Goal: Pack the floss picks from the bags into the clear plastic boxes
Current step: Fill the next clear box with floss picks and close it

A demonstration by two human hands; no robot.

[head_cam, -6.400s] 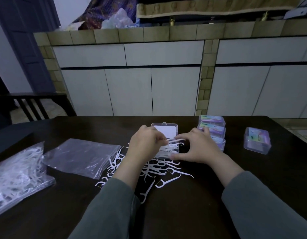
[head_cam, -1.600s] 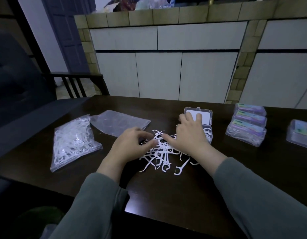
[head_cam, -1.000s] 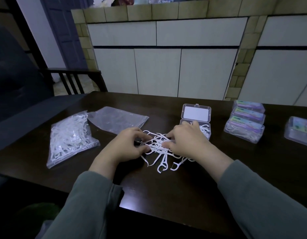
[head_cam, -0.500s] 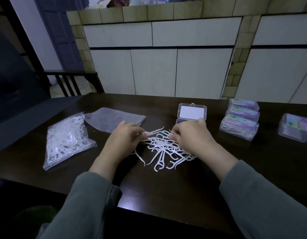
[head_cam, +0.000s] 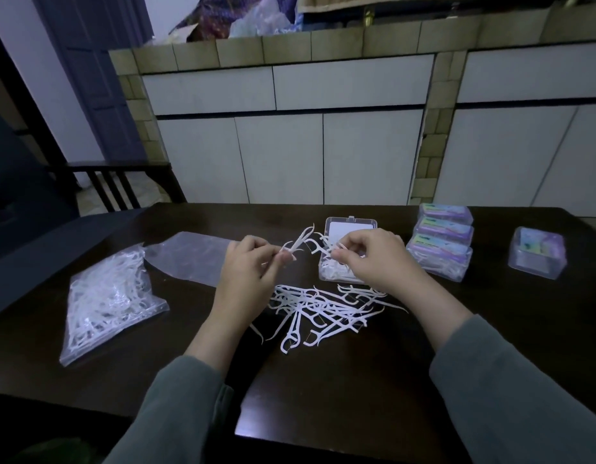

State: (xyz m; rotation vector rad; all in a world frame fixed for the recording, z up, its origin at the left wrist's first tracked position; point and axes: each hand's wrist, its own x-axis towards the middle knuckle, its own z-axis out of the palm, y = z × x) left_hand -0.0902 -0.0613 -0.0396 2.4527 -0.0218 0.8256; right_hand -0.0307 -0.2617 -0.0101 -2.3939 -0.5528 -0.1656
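A loose pile of white floss picks [head_cam: 323, 309] lies on the dark table [head_cam: 323, 390]. Behind it stands an open clear plastic box [head_cam: 333, 272] with picks inside, its lid [head_cam: 351, 226] raised. My left hand [head_cam: 249, 276] is lifted above the table and pinches a few floss picks [head_cam: 298, 244] that point up and right. My right hand [head_cam: 373, 259] hovers over the box and pinches floss picks [head_cam: 318, 246] at its left edge. A full bag of picks [head_cam: 105, 299] lies at the left, with an empty bag [head_cam: 192, 259] beside it.
Three closed filled boxes [head_cam: 443, 242] are stacked right of the open box, and one more box [head_cam: 537, 252] stands further right. A dark chair [head_cam: 122, 182] sits at the table's far left corner. White cabinets rise behind the table.
Both hands have risen off the pile with picks pinched in them. The right hand has moved over the open box, and the left hand holds its picks up beside it.
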